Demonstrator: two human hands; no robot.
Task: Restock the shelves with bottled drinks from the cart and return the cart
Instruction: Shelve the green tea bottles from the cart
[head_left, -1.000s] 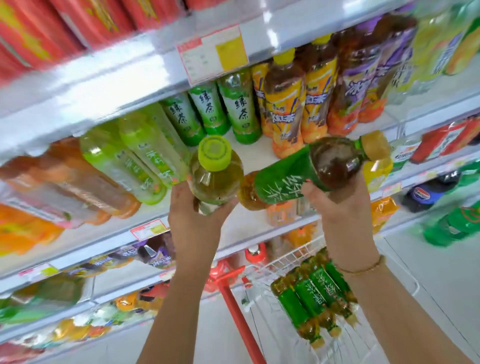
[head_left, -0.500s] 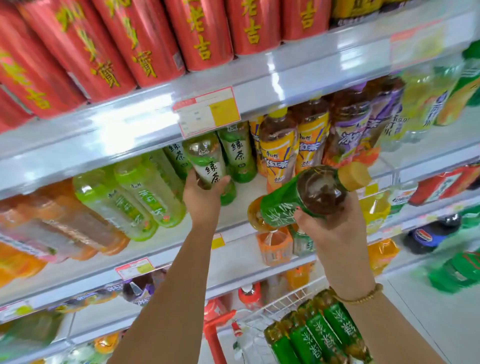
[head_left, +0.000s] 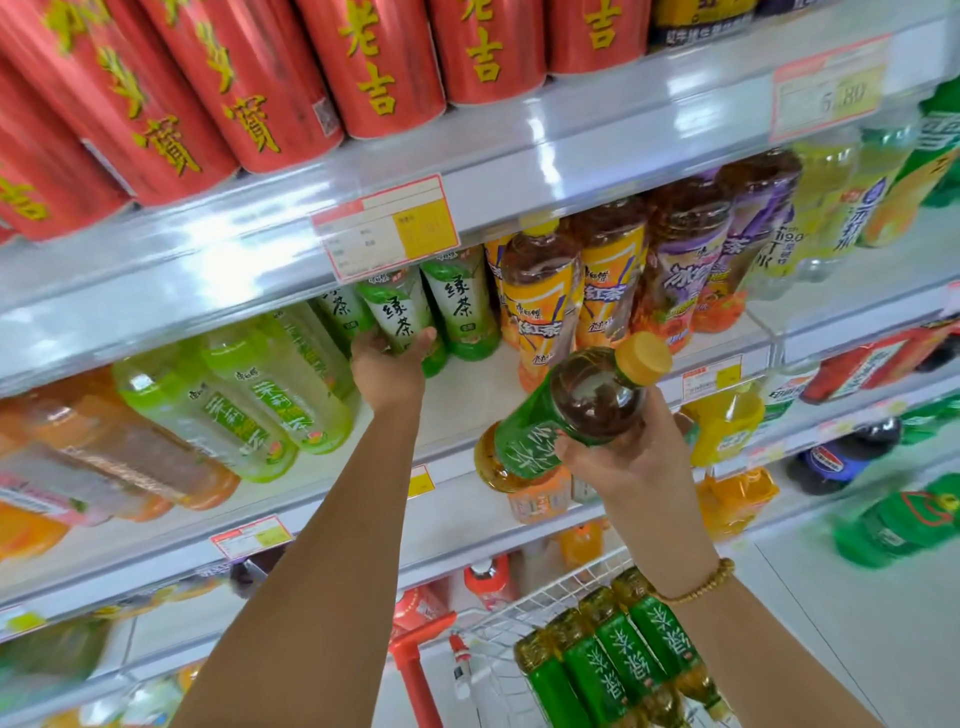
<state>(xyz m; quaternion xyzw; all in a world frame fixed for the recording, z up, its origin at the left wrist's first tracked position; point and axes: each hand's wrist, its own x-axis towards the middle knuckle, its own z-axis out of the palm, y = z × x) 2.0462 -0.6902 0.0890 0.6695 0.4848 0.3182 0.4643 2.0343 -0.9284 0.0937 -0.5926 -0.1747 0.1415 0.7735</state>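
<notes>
Head view: my left hand (head_left: 387, 366) is up on the middle shelf (head_left: 467, 400), fingers wrapped round a green tea bottle (head_left: 402, 317) standing in its row. My right hand (head_left: 631, 460) grips a yellow-capped bottle (head_left: 576, 410), tilted with the cap up and right, just near of the shelf edge. Down right, more green bottles (head_left: 623, 660) lie in the wire cart (head_left: 545, 590).
</notes>
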